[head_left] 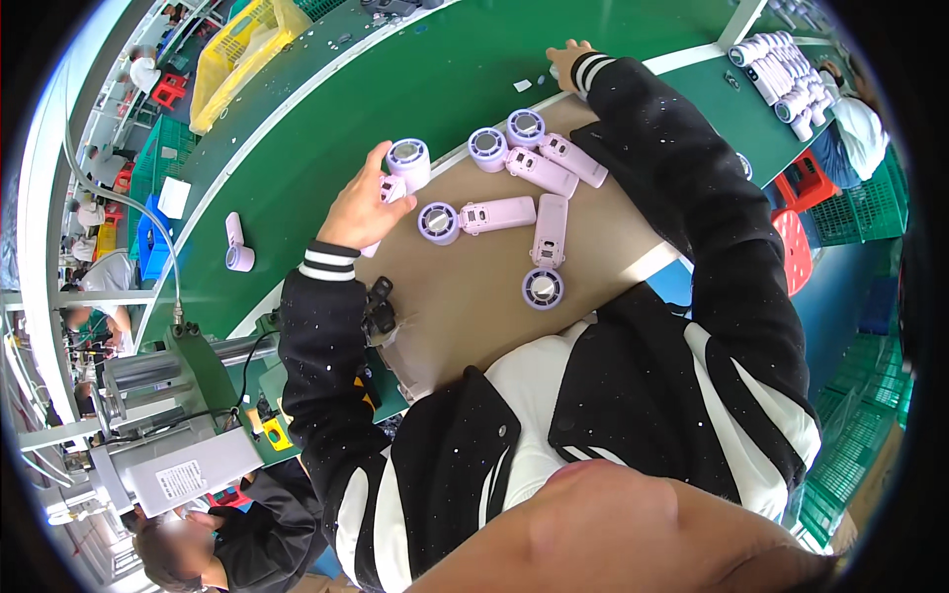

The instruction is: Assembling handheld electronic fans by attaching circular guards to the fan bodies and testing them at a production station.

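Observation:
My left hand (364, 210) is closed around the handle of a lilac handheld fan (408, 163), its round head up beyond my fingers. Below and to the right of that hand, a second pink handheld fan (497, 214) lies on the brown board (484, 306). Another handheld fan (550, 232) lies beside it, head toward me. Two more, a fan (542, 172) and a fan (574, 159), rest side by side at the board's far edge. My right hand (567, 61) reaches far out over the green tabletop, fingers curled; what they hold is hidden.
A single fan (237, 244) lies on the green table (326, 128) at left. Rows of fans (781, 79) stand at far right. A metal press (178, 395) is at lower left. A yellow crate (237, 59) sits at far left. Other people work nearby.

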Demonstrator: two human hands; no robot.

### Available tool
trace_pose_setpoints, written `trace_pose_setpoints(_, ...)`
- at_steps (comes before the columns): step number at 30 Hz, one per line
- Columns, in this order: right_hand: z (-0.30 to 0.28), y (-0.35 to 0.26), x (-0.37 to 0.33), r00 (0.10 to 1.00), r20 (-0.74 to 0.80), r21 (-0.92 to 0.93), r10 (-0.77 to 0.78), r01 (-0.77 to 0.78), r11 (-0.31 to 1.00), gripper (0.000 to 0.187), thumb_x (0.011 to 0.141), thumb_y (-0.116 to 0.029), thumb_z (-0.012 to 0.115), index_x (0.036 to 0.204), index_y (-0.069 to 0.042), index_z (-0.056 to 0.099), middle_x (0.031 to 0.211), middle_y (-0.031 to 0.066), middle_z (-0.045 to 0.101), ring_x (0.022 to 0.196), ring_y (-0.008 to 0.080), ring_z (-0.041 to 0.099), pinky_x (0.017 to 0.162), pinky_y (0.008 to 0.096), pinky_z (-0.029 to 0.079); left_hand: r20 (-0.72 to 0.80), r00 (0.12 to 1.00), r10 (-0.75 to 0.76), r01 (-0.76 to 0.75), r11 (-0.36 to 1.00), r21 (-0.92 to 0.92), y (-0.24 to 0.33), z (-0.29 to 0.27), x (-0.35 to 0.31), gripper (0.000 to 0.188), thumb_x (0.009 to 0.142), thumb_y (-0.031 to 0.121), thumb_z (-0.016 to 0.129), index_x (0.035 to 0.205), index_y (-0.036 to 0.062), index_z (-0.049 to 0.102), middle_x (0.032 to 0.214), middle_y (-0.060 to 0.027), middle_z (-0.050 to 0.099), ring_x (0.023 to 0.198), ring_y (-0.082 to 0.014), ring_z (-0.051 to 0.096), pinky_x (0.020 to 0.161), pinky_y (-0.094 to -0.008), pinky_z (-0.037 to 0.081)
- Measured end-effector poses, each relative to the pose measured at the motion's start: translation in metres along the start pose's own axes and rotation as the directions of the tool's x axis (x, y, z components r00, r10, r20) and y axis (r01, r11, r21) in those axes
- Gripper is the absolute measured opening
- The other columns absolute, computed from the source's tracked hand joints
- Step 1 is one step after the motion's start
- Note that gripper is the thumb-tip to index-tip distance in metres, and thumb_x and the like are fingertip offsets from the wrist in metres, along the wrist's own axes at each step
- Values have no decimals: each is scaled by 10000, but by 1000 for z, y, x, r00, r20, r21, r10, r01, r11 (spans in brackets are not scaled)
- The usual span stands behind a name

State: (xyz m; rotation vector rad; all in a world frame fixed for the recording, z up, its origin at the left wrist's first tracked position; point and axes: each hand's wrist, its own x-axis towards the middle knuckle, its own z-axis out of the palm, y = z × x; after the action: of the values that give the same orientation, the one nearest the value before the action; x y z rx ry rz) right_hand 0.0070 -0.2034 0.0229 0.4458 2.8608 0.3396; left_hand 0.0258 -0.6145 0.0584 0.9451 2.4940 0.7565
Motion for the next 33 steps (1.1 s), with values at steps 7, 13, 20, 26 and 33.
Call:
trace_pose_setpoints(7, -33, 36, -40, 981, -126, 183, -150, 172, 968, 554, 717, 17, 521, 1242, -158, 523, 1177, 147, 559, 1067, 366, 543, 931, 409, 470, -211, 973, 96, -134, 975, -175, 7, 32, -45, 763, 835, 131, 647, 1434, -18, 200, 1291, -270, 477, 1128, -357, 549, 937, -389, 457)
trace_pose_setpoints(13, -25, 52, -63, 859, -364, 208, -359, 450, 868, 605, 675, 99, 462, 1217, -158, 539, 1138, 106, 579, 1049, 309, 553, 943, 379, 455, -316, 933, -171, -7, 871, -491, 12, 98, -77, 797, 864, 109, 620, 1457, -13, 101, 1324, -283, 399, 1175, -352, 490, 974, -383, 421)
trace_pose_setpoints(20, -21, 52, -76, 769, -396, 266, -502, 620, 738, 615, 658, 127, 426, 1201, -132, 551, 1085, 85, 591, 973, 267, 548, 916, 357, 451, -572, 726, -382, -69, 787, -614, 36, 149, -95, 812, 848, 80, 622, 1459, -4, 94, 1279, -270, 393, 1111, -331, 491, 969, -383, 407)
trace_pose_setpoints(26, -29, 53, -98, 788, -121, 400, -604, 595, 697, 567, 694, 112, 415, 1194, -119, 553, 1023, 88, 592, 942, 233, 539, 882, 353, 462, -572, 630, -525, 25, 750, -661, 34, 178, -106, 828, 816, 60, 639, 1457, 8, 118, 1187, -225, 428, 1028, -293, 502, 936, -380, 413)
trace_pose_setpoints(33, -44, 69, -37, 826, -45, 729, -561, 411, 547, 371, 789, 20, 460, 1124, -109, 554, 950, 100, 578, 814, 221, 568, 705, 348, 512, -624, 595, -507, 14, 782, -623, 27, 190, -100, 833, 790, 56, 652, 1453, 22, 148, 1144, -195, 439, 992, -271, 503, 911, -366, 419)
